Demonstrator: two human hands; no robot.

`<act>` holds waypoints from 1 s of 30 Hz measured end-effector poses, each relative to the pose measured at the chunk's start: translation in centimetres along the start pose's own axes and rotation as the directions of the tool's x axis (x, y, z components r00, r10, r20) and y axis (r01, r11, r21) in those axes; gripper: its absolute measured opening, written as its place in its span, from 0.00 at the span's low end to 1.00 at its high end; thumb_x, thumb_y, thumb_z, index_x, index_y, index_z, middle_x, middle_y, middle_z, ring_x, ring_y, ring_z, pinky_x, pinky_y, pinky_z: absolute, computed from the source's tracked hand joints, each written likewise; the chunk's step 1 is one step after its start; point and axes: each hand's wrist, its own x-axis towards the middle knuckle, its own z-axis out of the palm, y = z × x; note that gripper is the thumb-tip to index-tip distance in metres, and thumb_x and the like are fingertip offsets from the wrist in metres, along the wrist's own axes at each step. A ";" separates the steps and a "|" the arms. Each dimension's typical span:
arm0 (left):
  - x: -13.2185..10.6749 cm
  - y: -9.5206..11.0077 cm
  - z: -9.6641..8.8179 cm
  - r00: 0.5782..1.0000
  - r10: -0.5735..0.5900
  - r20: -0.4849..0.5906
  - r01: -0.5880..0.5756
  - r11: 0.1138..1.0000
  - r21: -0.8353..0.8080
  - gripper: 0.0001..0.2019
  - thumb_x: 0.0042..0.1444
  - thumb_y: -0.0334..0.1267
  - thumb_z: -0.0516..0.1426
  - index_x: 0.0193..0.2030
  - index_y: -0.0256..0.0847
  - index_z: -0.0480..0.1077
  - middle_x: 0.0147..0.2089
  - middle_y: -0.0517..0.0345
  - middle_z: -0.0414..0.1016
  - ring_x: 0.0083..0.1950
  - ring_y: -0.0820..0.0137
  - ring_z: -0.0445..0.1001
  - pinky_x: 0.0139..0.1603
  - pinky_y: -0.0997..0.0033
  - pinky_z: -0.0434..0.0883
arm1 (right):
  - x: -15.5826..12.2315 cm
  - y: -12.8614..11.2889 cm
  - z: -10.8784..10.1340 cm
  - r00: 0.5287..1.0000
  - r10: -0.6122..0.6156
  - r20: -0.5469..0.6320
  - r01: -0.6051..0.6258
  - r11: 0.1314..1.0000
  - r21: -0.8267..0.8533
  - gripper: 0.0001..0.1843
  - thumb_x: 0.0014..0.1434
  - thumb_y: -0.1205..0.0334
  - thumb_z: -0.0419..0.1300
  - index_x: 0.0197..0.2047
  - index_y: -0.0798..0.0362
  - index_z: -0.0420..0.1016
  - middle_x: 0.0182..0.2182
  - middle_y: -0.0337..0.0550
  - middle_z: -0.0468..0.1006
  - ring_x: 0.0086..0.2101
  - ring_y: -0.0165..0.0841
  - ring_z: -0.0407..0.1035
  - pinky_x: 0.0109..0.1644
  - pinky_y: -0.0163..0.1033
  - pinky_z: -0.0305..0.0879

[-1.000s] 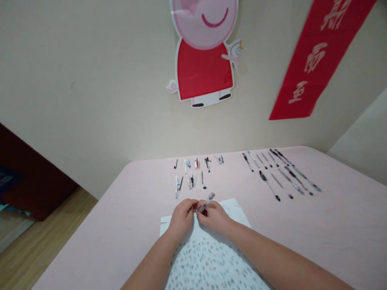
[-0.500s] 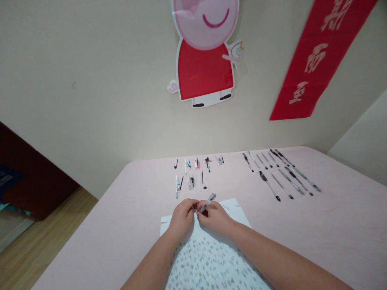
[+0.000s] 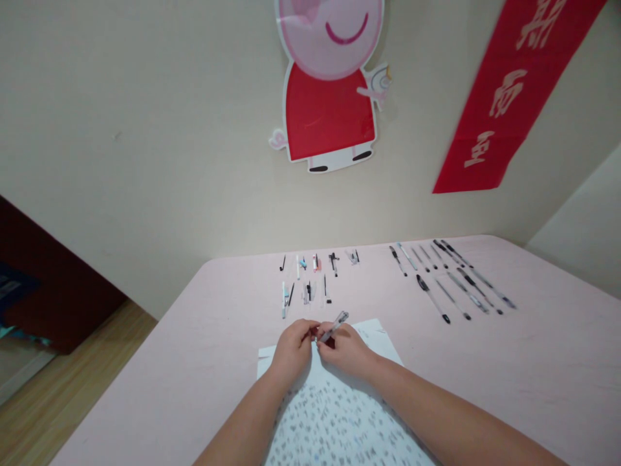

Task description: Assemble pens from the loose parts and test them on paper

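A clear-barrelled pen (image 3: pixel 336 325) slants up out of my right hand (image 3: pixel 347 348), whose fingers are closed around it. My left hand (image 3: pixel 294 349) is closed close beside it, fingertips pinched together near the pen's lower end. Whatever the left fingers hold, if anything, is hidden. Both hands rest over a white sheet of paper (image 3: pixel 334 414), its lower part covered with rows of small dark marks. My hands and forearms cover part of the sheet's upper area and sides.
Beyond the hands, several small groups of pen parts lie in two rows, including a white and blue pen piece (image 3: pixel 284 301) and a black stick (image 3: pixel 325 285). Several pens, one a black-capped pen (image 3: pixel 433 299), lie at right on the pink tablecloth (image 3: pixel 194 343). A wall (image 3: pixel 233 213) stands behind.
The pen and my right hand have shifted very slightly to the right. My left hand stays in place.
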 end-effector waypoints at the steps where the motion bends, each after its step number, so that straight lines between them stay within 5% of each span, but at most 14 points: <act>1: 0.0 0.0 0.0 1.000 -0.001 -0.002 0.001 1.000 0.003 0.20 0.43 0.21 0.47 0.37 0.40 0.75 0.33 0.56 0.75 0.37 0.68 0.72 0.41 0.69 0.67 | 0.0 0.0 0.0 1.000 -0.003 -0.001 0.003 1.000 -0.013 0.08 0.48 0.70 0.53 0.30 0.54 0.74 0.20 0.37 0.72 0.22 0.29 0.63 0.28 0.32 0.56; 10: -0.1 -0.1 0.1 1.000 0.001 -0.003 -0.001 1.000 -0.003 0.20 0.45 0.21 0.47 0.38 0.39 0.75 0.35 0.55 0.76 0.38 0.68 0.72 0.42 0.69 0.67 | -0.1 0.3 0.2 1.000 -0.014 -0.005 0.015 0.999 0.049 0.08 0.47 0.71 0.54 0.28 0.54 0.73 0.20 0.37 0.71 0.22 0.28 0.62 0.28 0.32 0.56; 18: 0.0 -0.2 0.1 1.000 0.012 -0.017 -0.012 1.000 -0.017 0.19 0.47 0.21 0.48 0.39 0.39 0.75 0.33 0.55 0.75 0.36 0.69 0.72 0.40 0.69 0.68 | 0.4 0.7 -0.1 0.990 0.136 -0.029 -0.116 0.922 0.370 0.05 0.46 0.73 0.54 0.26 0.54 0.68 0.18 0.32 0.65 0.20 0.26 0.59 0.24 0.30 0.53; 30: 0.1 -0.8 0.3 0.992 -0.012 -0.122 -0.005 0.990 -0.141 0.17 0.49 0.23 0.48 0.40 0.40 0.74 0.32 0.57 0.75 0.36 0.70 0.74 0.40 0.69 0.70 | 0.3 1.4 -1.4 0.991 0.089 -0.104 -0.051 0.946 0.320 0.04 0.53 0.66 0.52 0.32 0.51 0.67 0.22 0.33 0.66 0.25 0.28 0.63 0.30 0.32 0.59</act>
